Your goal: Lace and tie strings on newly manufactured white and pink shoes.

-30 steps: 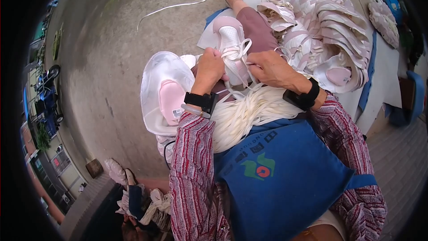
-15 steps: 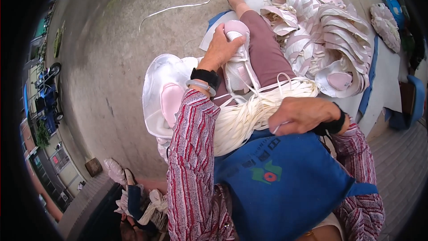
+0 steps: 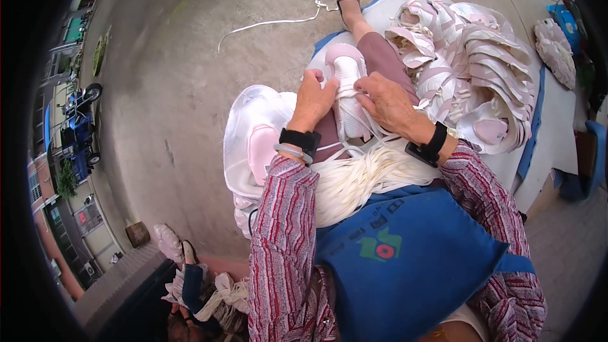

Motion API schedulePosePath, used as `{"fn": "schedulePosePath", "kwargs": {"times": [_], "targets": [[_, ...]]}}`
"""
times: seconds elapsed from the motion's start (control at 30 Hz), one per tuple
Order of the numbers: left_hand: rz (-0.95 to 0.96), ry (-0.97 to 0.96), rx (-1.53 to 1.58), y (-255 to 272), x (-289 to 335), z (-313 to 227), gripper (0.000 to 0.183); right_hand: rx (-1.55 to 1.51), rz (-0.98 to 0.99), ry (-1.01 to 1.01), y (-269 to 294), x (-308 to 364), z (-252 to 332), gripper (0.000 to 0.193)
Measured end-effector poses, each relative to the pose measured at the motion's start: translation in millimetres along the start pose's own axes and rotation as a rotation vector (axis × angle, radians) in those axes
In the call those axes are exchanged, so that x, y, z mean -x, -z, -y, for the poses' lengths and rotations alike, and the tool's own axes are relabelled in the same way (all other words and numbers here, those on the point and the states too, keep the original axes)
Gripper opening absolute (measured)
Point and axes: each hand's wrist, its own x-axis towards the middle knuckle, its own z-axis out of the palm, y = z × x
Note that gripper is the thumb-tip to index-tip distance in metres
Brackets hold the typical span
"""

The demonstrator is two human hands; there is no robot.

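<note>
A white and pink shoe upper (image 3: 349, 69) lies along my thigh, its pink end pointing away from me. At its left edge my left hand (image 3: 313, 100) is closed, thumb and fingers pinching the upper's side. My right hand (image 3: 391, 106) is closed at the opposite edge, its fingertips pinching a white shoelace (image 3: 346, 93) that crosses the upper. The exact grip of both fingertips is partly hidden. Below the upper, a thick bundle of cream laces (image 3: 367, 180) spreads over my lap, above my blue apron (image 3: 411, 247).
More shoe uppers (image 3: 484, 66) are heaped on a pale mat to the right. Further white and pink uppers (image 3: 261, 145) rest left of my lap. A loose lace (image 3: 272, 25) lies on the concrete. Another person's hands (image 3: 180, 315) show at lower left.
My right hand has moved forward and left from above the lap to the shoe upper. My left hand has slid from the upper's pink end to its side. The view has shifted slightly.
</note>
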Motion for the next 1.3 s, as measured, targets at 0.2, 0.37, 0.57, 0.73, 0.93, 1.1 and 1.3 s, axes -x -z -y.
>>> {"fn": "schedulePosePath", "kwargs": {"times": [0.2, 0.37, 0.57, 0.73, 0.93, 1.1, 1.3], "targets": [[0.121, -0.162, -0.095, 9, 29, -19, 0.018, -0.167, 0.096, 0.021, 4, -17, -17, 0.016], [-0.148, -0.312, -0.21, 4, 46, -9, 0.015, -0.061, 0.088, 0.14, -2, -23, -1, 0.011], [-0.179, -0.59, -0.144, -6, 50, -16, 0.013, -0.029, 0.156, 0.085, 13, -13, 6, 0.015], [-0.177, -0.583, -0.245, -8, 51, -19, 0.008, 0.011, 0.151, 0.165, 11, -16, 3, 0.015], [-0.269, -0.618, -0.279, -15, 43, -24, 0.012, 0.23, -0.026, 0.254, -2, -18, 3, 0.014], [-0.306, -0.726, -0.498, -19, 52, -21, 0.013, 0.215, 0.0, 0.222, 9, -7, 1, 0.009], [-0.328, -0.763, -0.576, -21, 63, -23, 0.012, 0.139, -0.013, 0.18, 7, 11, -9, 0.011]]}}
